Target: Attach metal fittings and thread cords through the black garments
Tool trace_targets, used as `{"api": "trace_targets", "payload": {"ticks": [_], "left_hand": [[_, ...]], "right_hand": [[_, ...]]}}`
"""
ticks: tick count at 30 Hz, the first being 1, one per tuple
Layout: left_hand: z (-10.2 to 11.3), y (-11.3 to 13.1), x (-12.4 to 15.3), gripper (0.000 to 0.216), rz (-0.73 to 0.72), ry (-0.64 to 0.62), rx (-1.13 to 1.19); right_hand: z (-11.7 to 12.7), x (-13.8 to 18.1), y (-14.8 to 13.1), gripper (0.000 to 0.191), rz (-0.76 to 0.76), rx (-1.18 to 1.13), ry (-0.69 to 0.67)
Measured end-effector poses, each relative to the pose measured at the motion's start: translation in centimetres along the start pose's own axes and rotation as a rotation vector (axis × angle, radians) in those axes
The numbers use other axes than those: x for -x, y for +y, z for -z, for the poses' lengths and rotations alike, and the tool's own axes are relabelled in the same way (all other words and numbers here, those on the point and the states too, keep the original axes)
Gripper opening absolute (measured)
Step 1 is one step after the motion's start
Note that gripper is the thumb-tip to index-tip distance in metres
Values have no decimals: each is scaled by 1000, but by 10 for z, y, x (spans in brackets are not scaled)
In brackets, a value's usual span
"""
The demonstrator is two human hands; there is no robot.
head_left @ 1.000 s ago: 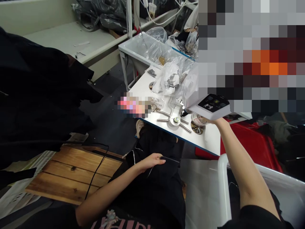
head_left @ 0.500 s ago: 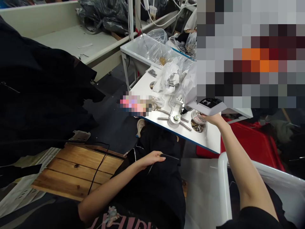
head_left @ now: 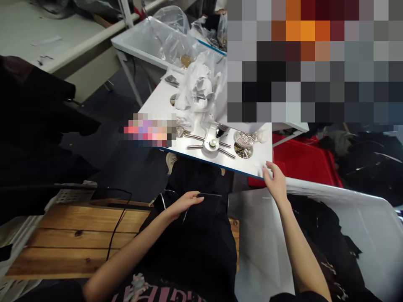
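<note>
My right hand [head_left: 275, 181] is open with spread fingers, just at the near corner of a white worktable [head_left: 255, 161] with a blue edge. My left hand [head_left: 185, 204] lies on black trousers [head_left: 195, 226] in my lap, over a dark flat object [head_left: 209, 194] that may be a phone. On the table, a white round hub [head_left: 211, 144] carries several steel rods. Next to it stand a round dish of small screws [head_left: 242, 150] and a glass jar of metal parts [head_left: 244, 138]. Crumpled white plastic [head_left: 195, 89] sits farther back.
A red plastic crate [head_left: 302, 161] lies beyond the table on the right. Below it, a white tub [head_left: 346, 201] holds dark cloth. A wooden board [head_left: 75, 239] with a black cable [head_left: 118, 222] is at lower left. Dark fabric [head_left: 31, 126] fills the left side, and a pixelated patch hides the upper right.
My right hand has let go of the white box with the dark label and dropped to the table's near corner. The box is gone from view. My view has swung, shifting everything up and left.
</note>
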State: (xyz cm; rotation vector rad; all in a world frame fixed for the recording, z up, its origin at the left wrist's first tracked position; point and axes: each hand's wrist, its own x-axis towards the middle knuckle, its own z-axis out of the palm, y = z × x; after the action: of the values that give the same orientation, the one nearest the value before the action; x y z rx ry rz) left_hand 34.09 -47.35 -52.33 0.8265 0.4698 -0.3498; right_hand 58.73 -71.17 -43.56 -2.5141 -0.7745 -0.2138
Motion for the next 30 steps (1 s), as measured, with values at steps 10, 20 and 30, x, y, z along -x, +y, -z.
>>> {"api": "trace_targets", "payload": {"ticks": [10, 20, 30], "left_hand": [[-2, 0, -1, 34, 3, 3, 19], [2, -2, -1, 34, -10, -7, 49], [8, -4, 2, 32, -69, 19, 116]], "right_hand": [[-32, -1, 5, 46, 16, 3, -33], [-37, -1, 3, 34, -2, -2, 94], [-38, 1, -11, 39, -156, -301, 178]]}}
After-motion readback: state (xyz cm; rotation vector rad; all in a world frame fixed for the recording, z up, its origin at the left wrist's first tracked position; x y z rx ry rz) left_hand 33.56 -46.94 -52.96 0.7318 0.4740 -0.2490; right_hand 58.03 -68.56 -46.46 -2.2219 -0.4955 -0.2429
